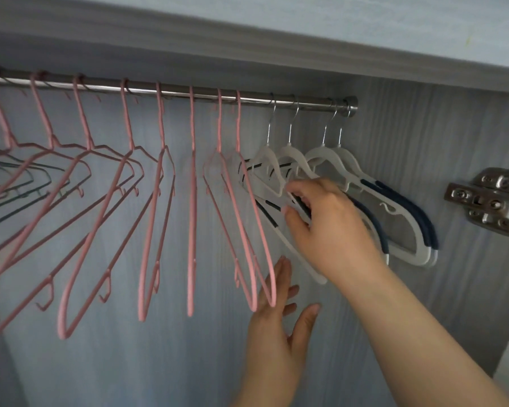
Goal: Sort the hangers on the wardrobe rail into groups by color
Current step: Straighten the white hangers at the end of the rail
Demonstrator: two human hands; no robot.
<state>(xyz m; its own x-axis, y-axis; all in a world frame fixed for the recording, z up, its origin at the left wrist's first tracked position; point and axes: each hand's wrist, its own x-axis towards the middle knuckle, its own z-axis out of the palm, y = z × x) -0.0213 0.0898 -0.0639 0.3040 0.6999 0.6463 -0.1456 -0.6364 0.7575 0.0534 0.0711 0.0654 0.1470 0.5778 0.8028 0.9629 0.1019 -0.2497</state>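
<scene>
Head view is showing the right grip (331, 230) pinching a probably light, stiff white hanger (301, 257) by its shoulder, while the left grip (276, 317) is hovering, fingers apart.

Pink hangers (192, 201) crowd the left; free room below white hangers (290, 154)

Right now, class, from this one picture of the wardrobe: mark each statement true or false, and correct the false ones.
1. The white hangers hang at the right end of the rail. True.
2. The right hand holds nothing. False: its fingers are curled round one of the white hangers.
3. The pink hangers have bare metal hooks. False: their hooks are pink. The white hangers have the metal hooks.
4. The left hand is open, fingers straight, by the lower end of the pink hangers nearest the white ones. True.
</scene>
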